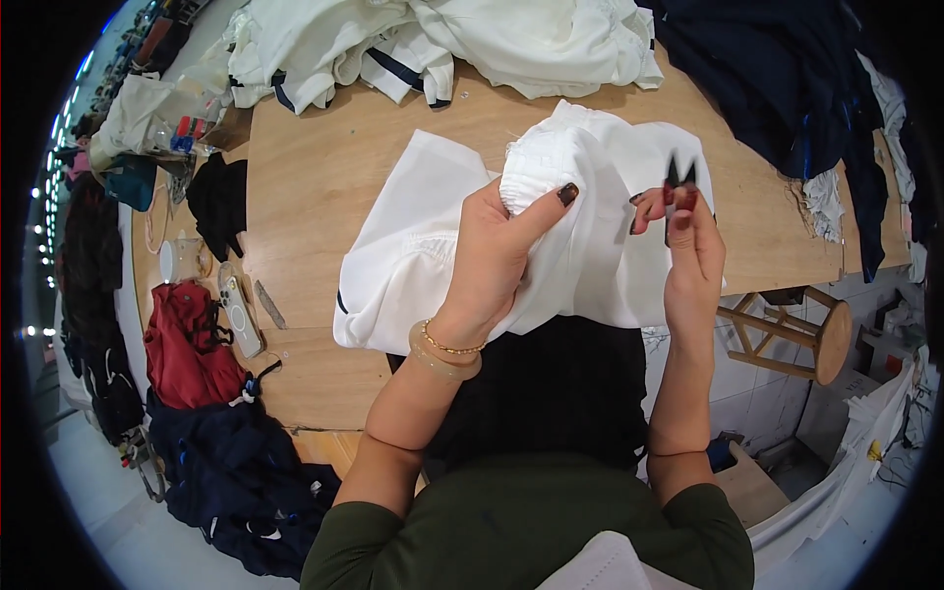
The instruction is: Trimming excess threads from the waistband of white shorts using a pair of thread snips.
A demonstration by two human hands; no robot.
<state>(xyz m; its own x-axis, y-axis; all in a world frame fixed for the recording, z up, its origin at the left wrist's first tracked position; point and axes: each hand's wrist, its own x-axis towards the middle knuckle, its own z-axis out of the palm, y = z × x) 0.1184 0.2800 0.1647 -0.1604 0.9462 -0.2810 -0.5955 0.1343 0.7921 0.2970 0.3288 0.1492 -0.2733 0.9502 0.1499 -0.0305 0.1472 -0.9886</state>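
My left hand (492, 258) is closed on a white garment (588, 236), its thumb pressed over the gathered elastic edge. Cloth hangs down on both sides of that grip and spreads over the tabletop toward my lap. A narrow dark strip shows on the garment's left edge. To the right of it, my right hand (694, 258) is raised and closed around a small pair of thread snips (679, 179). Their dark blades point away from me and stand apart, slightly blurred. Red shows where the fingers hold them.
White garments with dark trim (531, 44) are heaped along the table's (305, 177) far side. Dark navy cloth (757, 79) covers the far right. At left lie a phone (239, 313), a red bag (187, 344) and black cloth (218, 205). A wooden stool (831, 339) stands right.
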